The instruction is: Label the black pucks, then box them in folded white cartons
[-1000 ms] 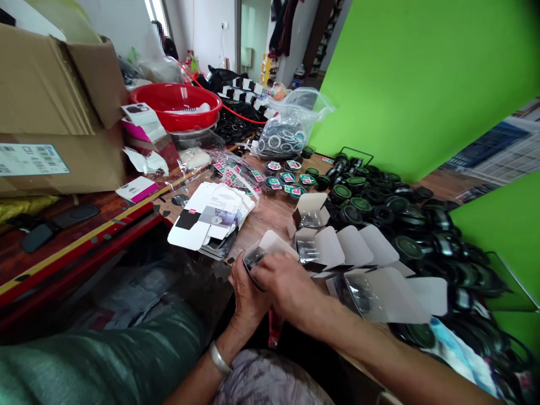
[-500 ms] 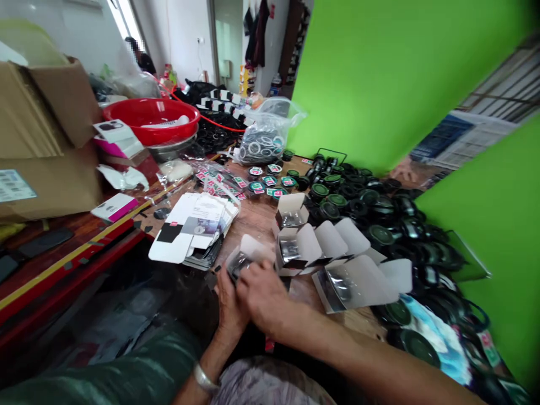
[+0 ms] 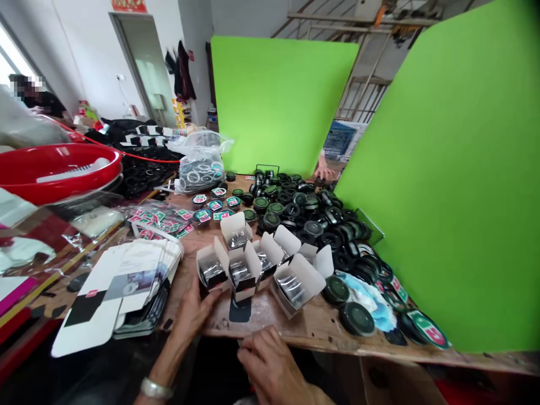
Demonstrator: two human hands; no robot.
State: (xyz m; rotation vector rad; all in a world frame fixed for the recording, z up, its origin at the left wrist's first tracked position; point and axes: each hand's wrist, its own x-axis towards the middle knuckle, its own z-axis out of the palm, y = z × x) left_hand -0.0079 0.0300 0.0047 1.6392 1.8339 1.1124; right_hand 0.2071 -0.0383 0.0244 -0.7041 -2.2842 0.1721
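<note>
A small open white-and-black box (image 3: 213,267) with something in clear plastic wrap inside stands upright on the wooden table. My left hand (image 3: 192,312) grips its lower part, thumb at the front and fingers on the left side. Right beside it stand several similar open boxes (image 3: 242,273), flaps up, with clear-wrapped contents. My right hand (image 3: 272,360) is closed at the table's front edge, its fingers curled; whether anything is in them is hidden. To the left of my left hand lies a stack of flattened white-and-black boxes (image 3: 135,275).
Many black ring-shaped parts and green-faced discs (image 3: 276,208) are heaped behind the boxes. Sticker-topped discs (image 3: 202,215) and a bag of rings (image 3: 200,171) sit further back. A red basin (image 3: 63,169) stands left. Green panels (image 3: 282,101) border the table; another person's hand (image 3: 324,169) shows between them.
My left hand has moved the small box from in front of me to beside the other boxes. My right hand has left it and drawn back to the table edge. The view has turned right.
</note>
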